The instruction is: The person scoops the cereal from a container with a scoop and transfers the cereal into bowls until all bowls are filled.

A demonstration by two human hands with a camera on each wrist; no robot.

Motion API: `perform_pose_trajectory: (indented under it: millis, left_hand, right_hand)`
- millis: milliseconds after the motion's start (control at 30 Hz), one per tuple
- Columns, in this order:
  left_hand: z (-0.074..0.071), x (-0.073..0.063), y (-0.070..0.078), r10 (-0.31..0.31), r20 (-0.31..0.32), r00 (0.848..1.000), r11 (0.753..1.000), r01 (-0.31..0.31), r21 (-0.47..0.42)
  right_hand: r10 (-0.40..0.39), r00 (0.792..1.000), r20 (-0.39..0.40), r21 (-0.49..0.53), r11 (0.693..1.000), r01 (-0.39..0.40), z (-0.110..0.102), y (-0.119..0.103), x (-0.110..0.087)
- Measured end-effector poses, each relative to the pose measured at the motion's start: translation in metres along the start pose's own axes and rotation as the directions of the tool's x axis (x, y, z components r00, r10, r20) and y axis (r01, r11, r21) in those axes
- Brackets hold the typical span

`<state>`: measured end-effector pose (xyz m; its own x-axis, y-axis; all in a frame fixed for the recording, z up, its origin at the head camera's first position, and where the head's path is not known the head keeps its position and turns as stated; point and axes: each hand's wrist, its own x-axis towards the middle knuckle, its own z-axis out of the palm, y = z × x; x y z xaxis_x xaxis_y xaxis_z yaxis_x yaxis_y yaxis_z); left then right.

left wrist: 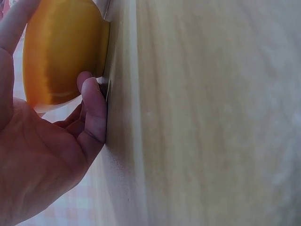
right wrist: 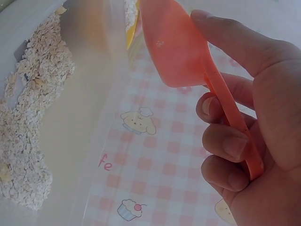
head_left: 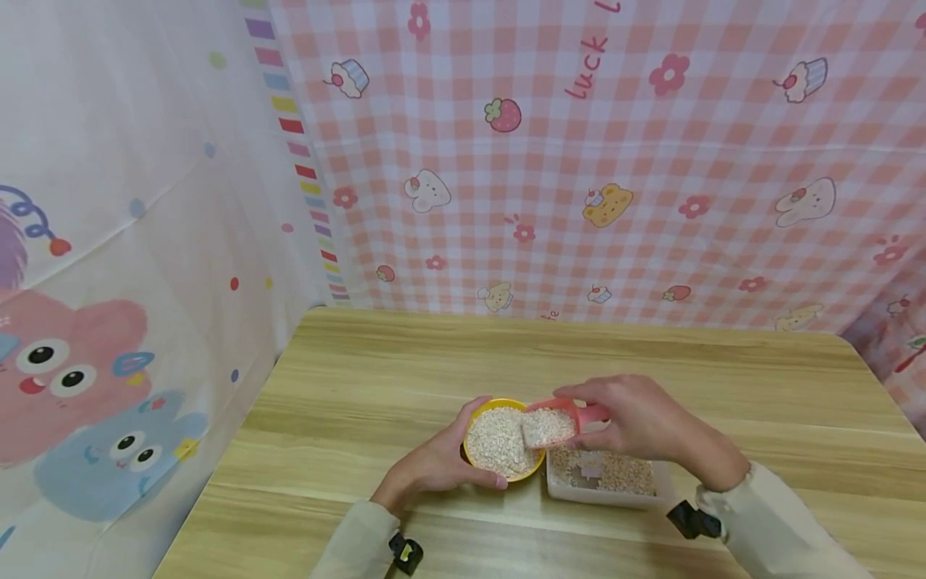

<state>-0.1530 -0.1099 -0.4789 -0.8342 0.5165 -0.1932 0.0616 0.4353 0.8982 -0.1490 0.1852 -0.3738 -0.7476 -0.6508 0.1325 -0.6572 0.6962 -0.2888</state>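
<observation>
A yellow bowl (head_left: pixel 517 479) full of oat flakes (head_left: pixel 497 444) stands on the table. My left hand (head_left: pixel 438 461) holds it from the left, with the thumb on the near side and fingers on the far side. In the left wrist view several fingers curl beside the base of the bowl (left wrist: pixel 68 52). My right hand (head_left: pixel 637 416) grips the handle of a coral-pink scoop (head_left: pixel 595 413). Oats fill the scoop, whose front edge lies over the bowl's right rim. The right wrist view shows the underside of the scoop (right wrist: pixel 176 52), with fingers wrapped round its handle.
A translucent plastic box (head_left: pixel 604 498) with more oats (right wrist: pixel 23 155) stands right of the bowl, beneath my right hand. The wood-grain table (head_left: pixel 405 354) reaches back to a pink checked cloth (head_left: pixel 550 185). A white printed cloth (head_left: pixel 181 265) hangs on the left.
</observation>
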Motion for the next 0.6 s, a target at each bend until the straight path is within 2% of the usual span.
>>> perform_pose_trajectory:
  millis: [267,467,600]
  left_hand:
    - [-0.001,0.000,-0.001,-0.021,0.012,1.000,1.000,0.021,-0.019]
    - [-0.001,0.001,-0.002,-0.001,0.011,1.000,1.000,0.001,-0.009]
    - [-0.001,0.002,-0.002,-0.011,0.013,1.000,1.000,0.011,-0.015]
  right_hand:
    - [-0.062,0.998,-0.006,-0.016,0.998,0.062,0.001,-0.008,0.007]
    - [-0.088,0.996,0.007,-0.041,0.995,0.088,0.001,-0.014,0.011]
    - [-0.100,0.995,0.012,-0.044,0.994,0.100,0.001,-0.017,0.014]
